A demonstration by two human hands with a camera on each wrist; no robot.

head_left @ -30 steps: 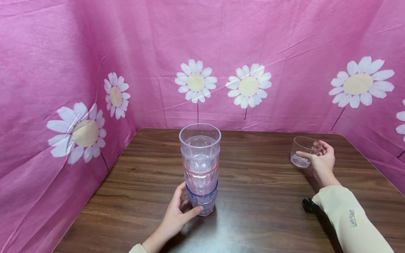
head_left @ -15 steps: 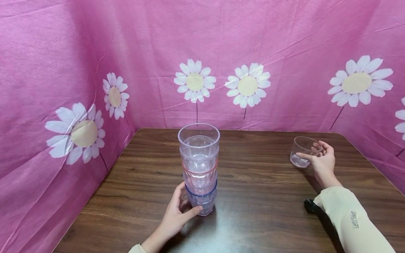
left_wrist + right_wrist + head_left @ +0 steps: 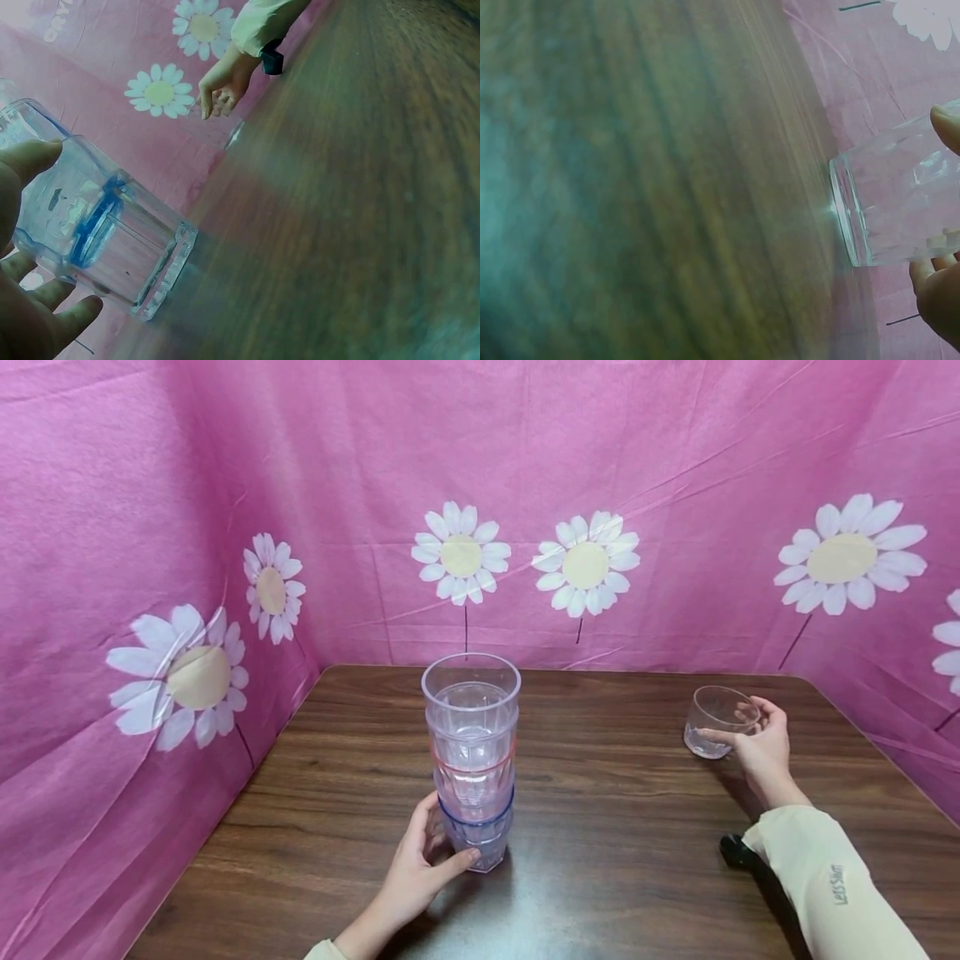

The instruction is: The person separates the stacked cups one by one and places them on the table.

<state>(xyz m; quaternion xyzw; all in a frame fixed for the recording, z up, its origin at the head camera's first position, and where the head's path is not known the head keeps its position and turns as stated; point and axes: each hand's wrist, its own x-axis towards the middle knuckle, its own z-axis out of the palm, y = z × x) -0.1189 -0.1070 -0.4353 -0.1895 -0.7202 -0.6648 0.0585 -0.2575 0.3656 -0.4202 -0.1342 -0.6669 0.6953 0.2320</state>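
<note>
I am watching the left hand [image 3: 412,868] holding the low part of a tall stack of clear cups [image 3: 472,747], thumb in front, fingers going round the side. Some of those fingers are hiding behind the stack. The cups are so see-through that I am having trouble counting them, but a red rim [image 3: 474,768] and a blue rim [image 3: 480,823] are showing. The right hand [image 3: 765,756] is gripping a short clear cup [image 3: 697,722] between thumb and fingers, well apart from the stack, by the far right of the brown table [image 3: 600,827]. I cannot tell if its bottom is touching the wood. From the right wrist, the cup's top is getting cut off. A black thing [image 3: 737,852], hard to make out, is poking out by the pale right sleeve [image 3: 832,877]. Pink cloth [image 3: 337,452] with white flowers [image 3: 461,557] is hanging behind, and the stack is standing in front of some of it.
</note>
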